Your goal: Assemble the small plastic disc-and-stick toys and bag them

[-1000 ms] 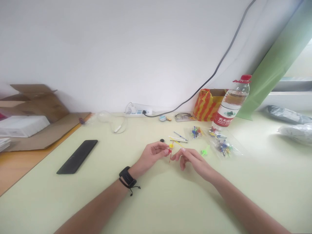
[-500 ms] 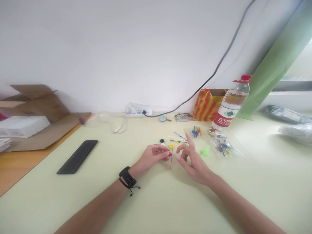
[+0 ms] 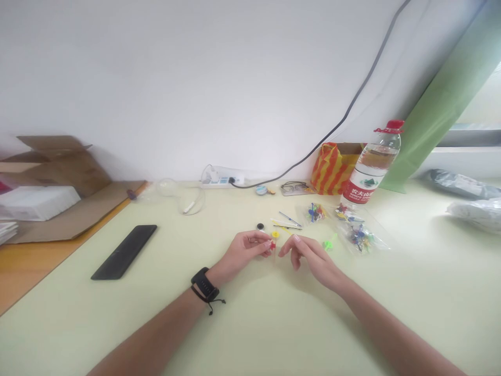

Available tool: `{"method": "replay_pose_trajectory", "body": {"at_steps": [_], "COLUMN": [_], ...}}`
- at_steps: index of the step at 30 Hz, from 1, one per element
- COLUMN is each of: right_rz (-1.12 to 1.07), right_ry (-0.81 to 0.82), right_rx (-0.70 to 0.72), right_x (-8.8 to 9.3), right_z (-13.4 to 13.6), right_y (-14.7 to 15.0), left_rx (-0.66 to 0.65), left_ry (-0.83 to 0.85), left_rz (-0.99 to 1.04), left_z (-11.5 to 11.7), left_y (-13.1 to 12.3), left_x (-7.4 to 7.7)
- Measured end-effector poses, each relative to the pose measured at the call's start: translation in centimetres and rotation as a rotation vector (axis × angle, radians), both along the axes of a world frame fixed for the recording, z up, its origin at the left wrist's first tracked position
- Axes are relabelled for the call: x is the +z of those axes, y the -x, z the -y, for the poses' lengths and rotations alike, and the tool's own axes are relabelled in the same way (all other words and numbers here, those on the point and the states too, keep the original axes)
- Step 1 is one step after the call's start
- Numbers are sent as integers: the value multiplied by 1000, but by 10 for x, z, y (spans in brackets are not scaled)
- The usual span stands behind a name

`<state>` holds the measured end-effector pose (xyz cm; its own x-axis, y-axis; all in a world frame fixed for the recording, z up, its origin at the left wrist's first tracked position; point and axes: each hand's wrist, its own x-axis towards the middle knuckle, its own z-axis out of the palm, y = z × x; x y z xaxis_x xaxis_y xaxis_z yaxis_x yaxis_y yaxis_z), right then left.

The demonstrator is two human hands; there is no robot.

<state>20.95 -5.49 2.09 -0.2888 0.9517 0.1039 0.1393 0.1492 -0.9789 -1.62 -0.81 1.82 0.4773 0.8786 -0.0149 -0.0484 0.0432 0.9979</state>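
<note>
My left hand [image 3: 250, 247], with a black watch on its wrist, pinches a small red plastic piece [image 3: 273, 244] between thumb and fingertips. The thin red stick on that piece shows only as a faint blurred upright streak. Just right of it hovers my right hand [image 3: 307, 256], fingers loosely bent and apart, with nothing in them. Beyond the fingertips lie a yellow round piece [image 3: 275, 235] and a black round piece [image 3: 260, 226]. Several thin sticks [image 3: 287, 224] lie behind. A bright green piece [image 3: 329, 244] lies past my right hand.
Clear bags of coloured plastic parts [image 3: 362, 237] lie to the right, before a large water bottle [image 3: 366, 172] and a striped bag [image 3: 332, 169]. A power strip [image 3: 223, 178] is by the wall. A black flat object [image 3: 124, 252] and a cardboard box [image 3: 74, 172] are left.
My right hand's raised index finger has swung down and in toward the red piece. The red stick, sharp before, is now a faint blur. My left hand has stayed in place.
</note>
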Motion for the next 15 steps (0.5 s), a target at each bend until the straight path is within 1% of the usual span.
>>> {"method": "replay_pose_trajectory", "body": {"at_steps": [4,10,15], "right_rz": [-18,21,35], "right_ry": [10,11,-8], "right_rx": [16,10,35], "right_x": [0,3,5], "right_z": [0,1,2], "right_y": [1,2,2], "left_rx": [-5,-27,-28], "left_ry": [1,-20,-33], "left_rz": [5,-9,-7], "left_z": [0,-1,-1], "left_y": [0,1,2], "left_x": [1,-3,-2]}}
